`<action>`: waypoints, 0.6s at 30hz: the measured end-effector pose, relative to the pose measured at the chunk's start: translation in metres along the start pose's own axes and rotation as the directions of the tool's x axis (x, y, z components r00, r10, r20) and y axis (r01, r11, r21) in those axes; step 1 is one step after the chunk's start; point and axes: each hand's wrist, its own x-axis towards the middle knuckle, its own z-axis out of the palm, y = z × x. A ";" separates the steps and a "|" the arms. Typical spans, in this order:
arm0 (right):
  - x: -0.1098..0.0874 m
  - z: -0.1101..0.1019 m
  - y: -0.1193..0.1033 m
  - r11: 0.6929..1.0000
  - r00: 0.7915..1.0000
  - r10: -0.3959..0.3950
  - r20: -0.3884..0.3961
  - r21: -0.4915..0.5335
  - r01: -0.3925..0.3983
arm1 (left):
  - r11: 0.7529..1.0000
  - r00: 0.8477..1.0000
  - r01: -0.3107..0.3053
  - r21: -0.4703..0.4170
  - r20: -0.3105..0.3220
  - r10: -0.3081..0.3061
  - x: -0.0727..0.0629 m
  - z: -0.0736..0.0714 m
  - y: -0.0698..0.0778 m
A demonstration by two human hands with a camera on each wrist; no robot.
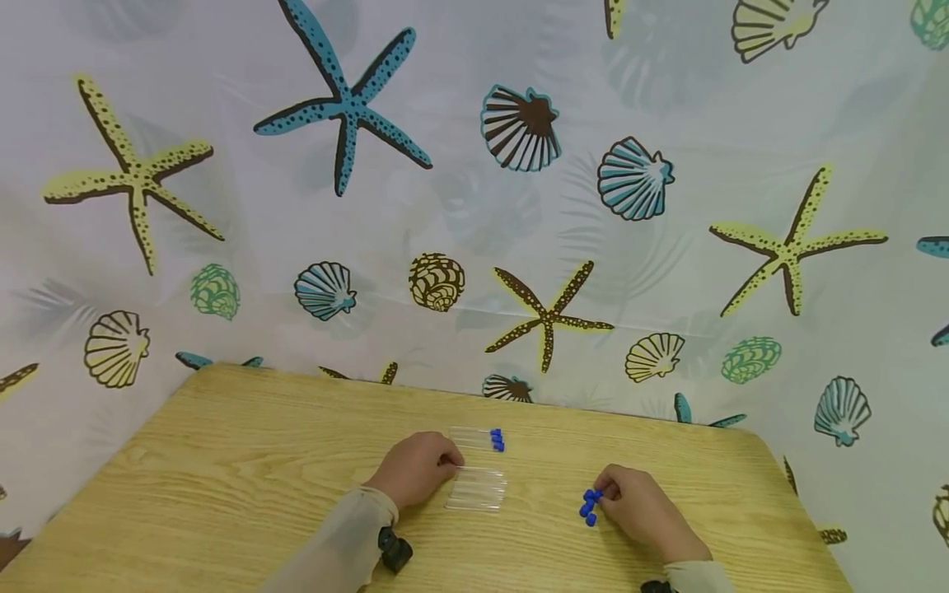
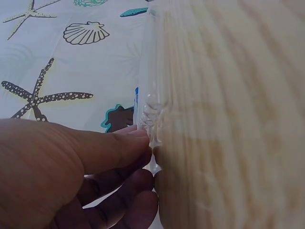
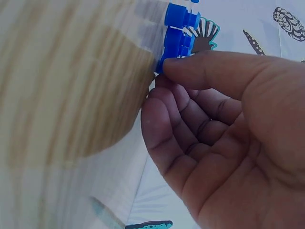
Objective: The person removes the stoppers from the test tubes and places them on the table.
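My left hand (image 1: 417,469) is at the left end of a row of clear test tubes (image 1: 477,496) lying side by side on the table. In the left wrist view its thumb and forefinger pinch one clear tube (image 2: 149,112). My right hand (image 1: 633,501), farther right, pinches a blue cap (image 1: 597,495) between thumb and fingertips at the edge of a small cluster of blue caps (image 1: 586,511). The right wrist view has the thumb on that cap, with other caps (image 3: 176,40) standing just past it.
Beyond the row lie a few clear tubes (image 1: 469,437) with blue caps (image 1: 497,441) at their right ends. The light wooden table (image 1: 259,461) reaches back to a white curtain (image 1: 460,206) printed with starfish and shells.
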 end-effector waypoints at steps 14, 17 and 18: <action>0.001 0.000 0.001 0.999 0.999 -0.032 0.029 0.021 0.031 | 1.000 1.000 -0.017 -0.024 0.018 0.018 0.001 -0.001 0.004; 0.000 0.000 0.000 0.999 0.998 -0.051 0.026 0.021 0.050 | 1.000 1.000 -0.016 -0.027 0.017 0.017 0.001 -0.001 0.004; 0.000 0.000 0.000 0.998 0.998 -0.056 0.025 0.020 0.055 | 1.000 1.000 -0.017 -0.026 0.016 0.017 0.001 -0.001 0.004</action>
